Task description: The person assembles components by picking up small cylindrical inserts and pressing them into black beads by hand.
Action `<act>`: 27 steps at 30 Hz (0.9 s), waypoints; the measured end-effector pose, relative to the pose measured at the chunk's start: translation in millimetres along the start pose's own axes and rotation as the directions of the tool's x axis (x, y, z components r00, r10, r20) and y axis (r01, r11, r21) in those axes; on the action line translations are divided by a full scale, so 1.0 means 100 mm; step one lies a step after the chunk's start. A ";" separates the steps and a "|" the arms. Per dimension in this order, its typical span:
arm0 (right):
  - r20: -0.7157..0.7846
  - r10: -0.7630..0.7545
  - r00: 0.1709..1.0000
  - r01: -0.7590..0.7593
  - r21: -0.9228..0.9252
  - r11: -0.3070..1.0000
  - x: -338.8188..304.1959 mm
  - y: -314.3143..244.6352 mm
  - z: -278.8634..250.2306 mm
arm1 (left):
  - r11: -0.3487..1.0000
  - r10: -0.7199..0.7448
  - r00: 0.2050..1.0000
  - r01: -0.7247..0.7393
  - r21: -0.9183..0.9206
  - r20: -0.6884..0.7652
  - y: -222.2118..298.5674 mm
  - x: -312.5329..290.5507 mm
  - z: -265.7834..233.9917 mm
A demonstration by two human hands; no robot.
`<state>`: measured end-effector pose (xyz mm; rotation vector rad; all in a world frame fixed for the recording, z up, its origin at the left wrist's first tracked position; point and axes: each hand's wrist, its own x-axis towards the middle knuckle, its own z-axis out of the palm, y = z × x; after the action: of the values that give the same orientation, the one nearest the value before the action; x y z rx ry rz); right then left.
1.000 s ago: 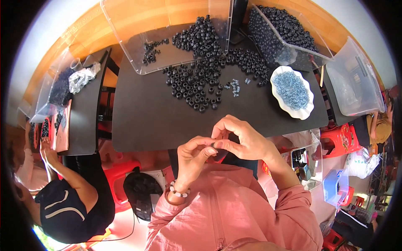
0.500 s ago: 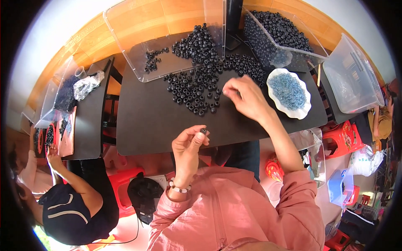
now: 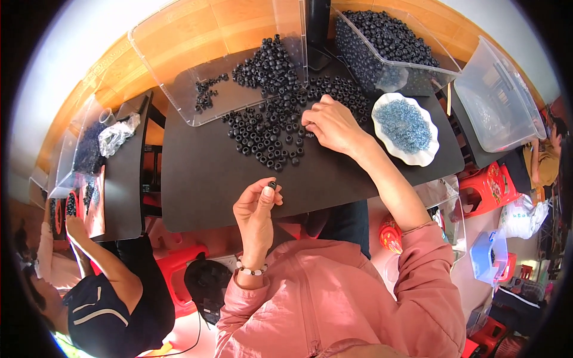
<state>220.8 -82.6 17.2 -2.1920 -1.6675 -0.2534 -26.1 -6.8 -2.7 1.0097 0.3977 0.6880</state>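
My left hand [image 3: 256,207] pinches a single black bead [image 3: 272,185] between thumb and fingertips, held up near the table's front edge. Its hole shows. On the dark table, a heap of loose black beads [image 3: 262,134] spreads out beyond that hand. At the heap's right side, my right hand [image 3: 334,124] reaches down with fingers curled together. A small pale ribbed bit [image 3: 309,135] shows just under its fingertips; what the fingers hold is hidden. To the right of this hand stands a white scalloped dish [image 3: 424,156] holding small clear blue pieces [image 3: 404,125].
Behind the heap, a clear plastic tub [image 3: 190,119] lies tipped with beads inside. At the back right, another clear bin [image 3: 391,45] is full of black beads. A further clear tub [image 3: 495,101] stands at right. Another person [image 3: 113,268] works at the left table [image 3: 122,197].
My right hand has come down and left onto the edge of the bead heap. My left hand keeps its bead. The whole view has shifted slightly.
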 end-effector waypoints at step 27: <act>-0.069 0.235 0.969 -0.142 0.625 0.767 -0.13 -0.33 -0.23 | 0.999 0.028 1.000 -0.028 0.031 0.005 -0.04 -0.05 0.01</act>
<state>187.4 -95.9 39.5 -1.7612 -1.2022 0.1746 -27.3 -12.3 -5.9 1.0480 0.3922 0.7061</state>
